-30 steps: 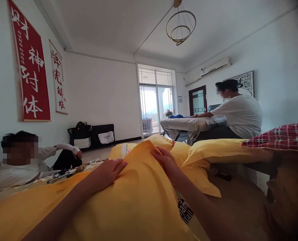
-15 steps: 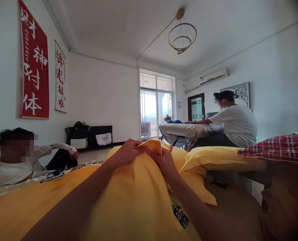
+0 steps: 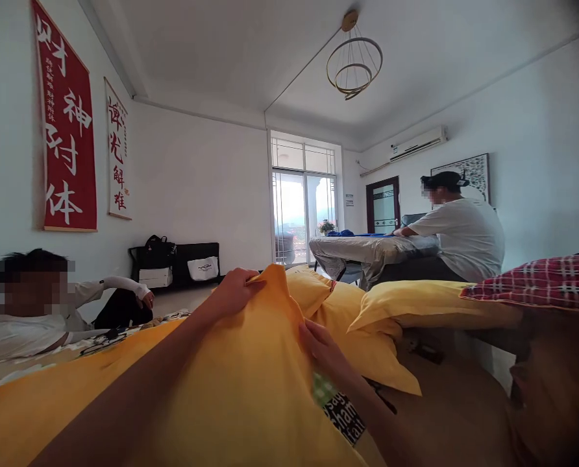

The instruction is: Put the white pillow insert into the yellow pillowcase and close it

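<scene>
Yellow cloth (image 3: 255,383) fills the space right in front of me, raised to a peak between my two hands and sloping down toward me in broad, soft folds. My left hand (image 3: 235,290) is closed on its upper edge, just left of the peak, the fingers bunching the fabric. Lower down on the other side, my right hand (image 3: 324,347) pinches the cloth's right edge. Just beside that wrist, partly covered, lies a printed fabric (image 3: 344,418) with green checks and white letters on black. Beyond my hands are more yellow pillows (image 3: 365,334), overlapping one another, and to the right a red plaid cushion (image 3: 542,282) rests against the nearest of them. Something dark (image 3: 428,351) lies beneath those pillows, too dim for me to make out. On my left, a person in a white top (image 3: 24,337) reclines near the spread cloth. Farther off to the right, another person in a white T-shirt (image 3: 472,233) sits with an arm stretched over a plastic-covered table (image 3: 362,246), where blue fabric (image 3: 341,233) lies. Against the far wall stand a black bag (image 3: 159,248) and a white bag (image 3: 203,268), and a ringed lamp (image 3: 354,85) hangs overhead.
</scene>
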Demonstrator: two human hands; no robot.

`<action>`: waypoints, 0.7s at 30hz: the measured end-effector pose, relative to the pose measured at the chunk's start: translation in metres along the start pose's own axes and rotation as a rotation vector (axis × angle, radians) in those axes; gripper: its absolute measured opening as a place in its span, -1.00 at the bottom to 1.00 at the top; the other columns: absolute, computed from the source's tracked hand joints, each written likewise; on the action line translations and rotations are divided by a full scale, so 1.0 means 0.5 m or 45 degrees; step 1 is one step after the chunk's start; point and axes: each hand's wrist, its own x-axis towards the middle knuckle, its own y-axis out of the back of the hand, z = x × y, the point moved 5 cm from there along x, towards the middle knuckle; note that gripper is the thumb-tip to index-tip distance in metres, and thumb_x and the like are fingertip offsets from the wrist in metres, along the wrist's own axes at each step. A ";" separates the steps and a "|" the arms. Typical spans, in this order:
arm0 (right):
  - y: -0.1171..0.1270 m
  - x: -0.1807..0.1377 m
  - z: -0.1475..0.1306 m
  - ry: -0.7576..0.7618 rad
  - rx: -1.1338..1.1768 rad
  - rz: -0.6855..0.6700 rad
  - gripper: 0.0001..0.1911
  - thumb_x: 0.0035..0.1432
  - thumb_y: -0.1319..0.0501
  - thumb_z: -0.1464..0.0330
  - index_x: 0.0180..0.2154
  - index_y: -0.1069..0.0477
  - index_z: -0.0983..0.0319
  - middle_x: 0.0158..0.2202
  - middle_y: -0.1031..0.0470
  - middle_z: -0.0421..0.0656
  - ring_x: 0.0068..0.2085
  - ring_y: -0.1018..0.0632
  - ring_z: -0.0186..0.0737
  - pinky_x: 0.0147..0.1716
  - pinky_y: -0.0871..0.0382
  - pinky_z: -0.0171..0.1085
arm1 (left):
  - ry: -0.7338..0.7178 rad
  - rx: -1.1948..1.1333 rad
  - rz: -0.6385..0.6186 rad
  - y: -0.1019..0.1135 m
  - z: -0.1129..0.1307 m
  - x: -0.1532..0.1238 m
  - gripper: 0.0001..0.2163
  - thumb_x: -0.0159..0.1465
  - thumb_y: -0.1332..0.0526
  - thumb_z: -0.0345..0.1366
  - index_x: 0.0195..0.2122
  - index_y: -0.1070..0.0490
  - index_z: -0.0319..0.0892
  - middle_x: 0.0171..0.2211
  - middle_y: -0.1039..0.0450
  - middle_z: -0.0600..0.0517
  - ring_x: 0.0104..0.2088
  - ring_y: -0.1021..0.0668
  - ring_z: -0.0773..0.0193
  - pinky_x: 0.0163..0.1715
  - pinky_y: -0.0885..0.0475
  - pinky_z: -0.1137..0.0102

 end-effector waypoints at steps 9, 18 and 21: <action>-0.028 -0.021 0.069 0.013 -0.432 0.327 -0.54 0.10 -0.13 -0.05 -0.40 -0.37 0.24 -0.46 -0.38 -0.19 -0.40 -0.35 -0.26 -0.42 -0.24 -0.33 | 0.210 0.249 0.290 0.023 -0.061 0.010 -0.76 0.26 0.04 -0.26 -0.27 -0.41 -0.15 -0.32 -0.48 -0.09 -0.30 -0.48 0.14 -0.35 -0.24 0.36; -0.041 -0.064 0.154 -0.012 -0.678 -0.038 -0.57 0.25 0.01 0.01 -0.49 -0.21 0.19 -0.52 -0.28 -0.26 -0.45 -0.26 -0.31 -0.44 -0.07 -0.33 | 0.390 0.262 0.595 0.186 -0.143 0.017 -0.80 0.15 -0.08 -0.18 -0.44 -0.38 -0.18 -0.42 -0.47 -0.03 -0.38 -0.47 0.15 -0.46 -0.21 0.43; -0.029 -0.050 0.160 0.006 -0.734 0.049 -0.59 0.22 -0.04 0.03 -0.50 -0.15 0.18 -0.58 -0.23 -0.30 -0.50 -0.21 -0.33 -0.47 -0.03 -0.33 | 0.415 0.300 0.718 0.208 -0.139 0.000 -0.82 0.15 -0.06 -0.19 -0.48 -0.31 -0.16 -0.47 -0.42 -0.01 -0.41 -0.43 0.19 -0.48 -0.16 0.43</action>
